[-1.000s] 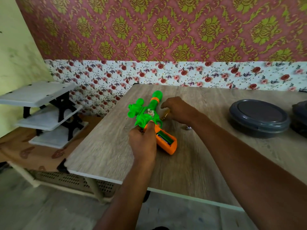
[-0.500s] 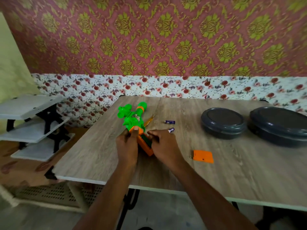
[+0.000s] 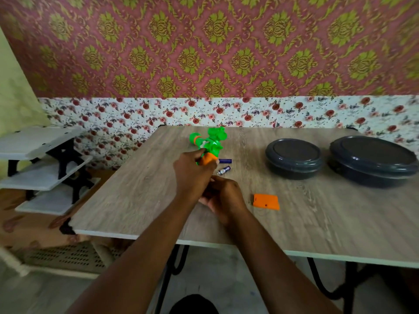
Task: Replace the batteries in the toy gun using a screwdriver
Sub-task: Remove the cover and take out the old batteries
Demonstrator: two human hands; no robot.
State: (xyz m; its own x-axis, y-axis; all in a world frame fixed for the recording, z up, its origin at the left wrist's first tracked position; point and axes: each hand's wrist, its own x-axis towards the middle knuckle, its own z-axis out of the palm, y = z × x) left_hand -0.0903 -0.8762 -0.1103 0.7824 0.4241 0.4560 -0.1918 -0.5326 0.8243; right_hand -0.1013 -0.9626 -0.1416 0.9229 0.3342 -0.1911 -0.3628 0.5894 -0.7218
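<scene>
The green and orange toy gun (image 3: 209, 141) is lifted off the wooden table (image 3: 317, 218), barrel pointing away and left. My left hand (image 3: 192, 175) is wrapped around its orange grip. My right hand (image 3: 223, 196) sits just below and behind the left one, fingers curled at the grip's lower end; what it holds is hidden. Two loose purple batteries lie on the table right of the gun, one lying flat (image 3: 225, 160) and one nearer me (image 3: 224, 170). The orange battery cover (image 3: 266, 201) lies on the table to the right of my right hand.
Two dark grey lidded round containers stand at the back right, a smaller one (image 3: 294, 157) and a larger one (image 3: 371, 160). A white tiered shelf (image 3: 40, 155) stands left of the table. The floral wall runs behind the table's far edge.
The gun has been raised and turned, so its barrel now points left. My left hand moved up with it; my right hand stays at the grip's base. The camera shifted.
</scene>
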